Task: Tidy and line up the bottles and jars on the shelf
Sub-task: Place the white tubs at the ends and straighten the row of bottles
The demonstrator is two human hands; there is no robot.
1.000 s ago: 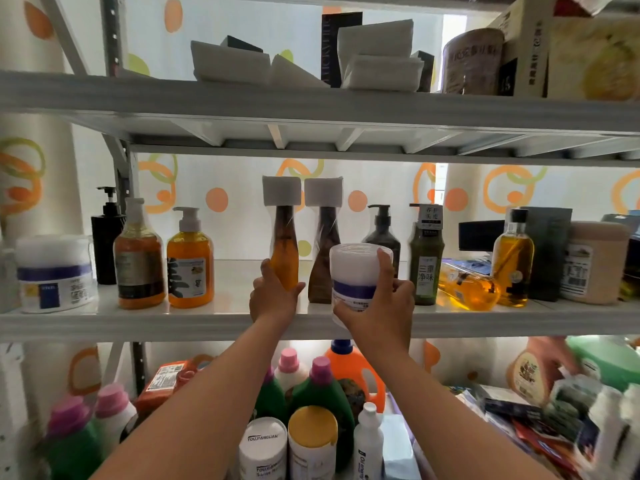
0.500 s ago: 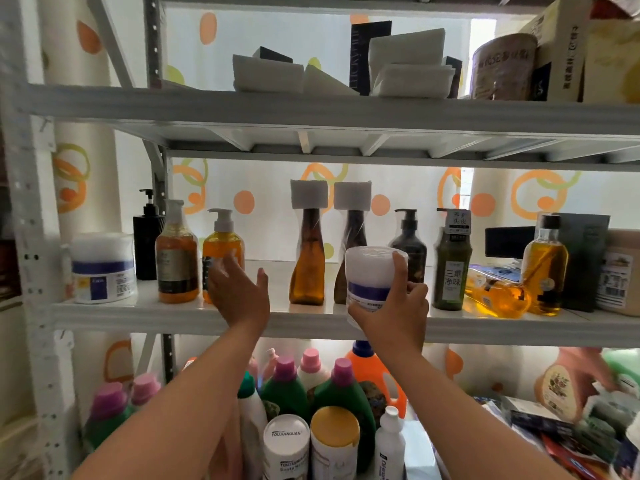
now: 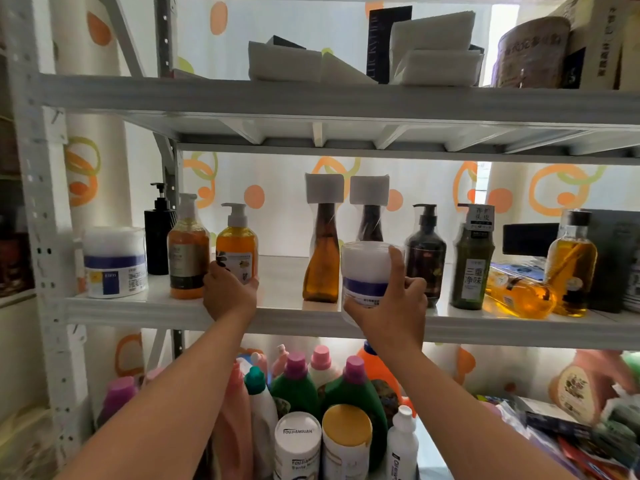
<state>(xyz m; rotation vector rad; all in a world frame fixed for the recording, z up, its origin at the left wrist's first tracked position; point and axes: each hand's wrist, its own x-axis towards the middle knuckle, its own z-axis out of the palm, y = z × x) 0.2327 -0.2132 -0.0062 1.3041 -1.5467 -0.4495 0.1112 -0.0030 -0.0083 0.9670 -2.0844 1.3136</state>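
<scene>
On the middle shelf (image 3: 287, 317), my left hand (image 3: 228, 294) grips the base of an orange pump bottle (image 3: 238, 242). To its left stand a taller orange pump bottle (image 3: 188, 251), a black pump bottle (image 3: 158, 233) and a white jar with a blue band (image 3: 114, 261). My right hand (image 3: 391, 306) holds a second white jar with a blue band (image 3: 369, 268) at the shelf's front edge. Just behind that jar stand an amber bottle (image 3: 323, 258) and a dark brown bottle (image 3: 370, 223), both with white caps. Further right are a dark pump bottle (image 3: 426, 254) and a green bottle (image 3: 472, 265).
A yellow bottle (image 3: 519, 294) lies on its side next to an upright oil bottle (image 3: 573, 261) at the right. Boxes and a can fill the top shelf (image 3: 311, 98). Detergent bottles (image 3: 353, 389) and jars crowd the space below. A white upright post (image 3: 41, 237) stands at the left.
My left hand let go of the amber bottle, moved left and took hold of the orange pump bottle. My right hand kept the white jar at the shelf edge.
</scene>
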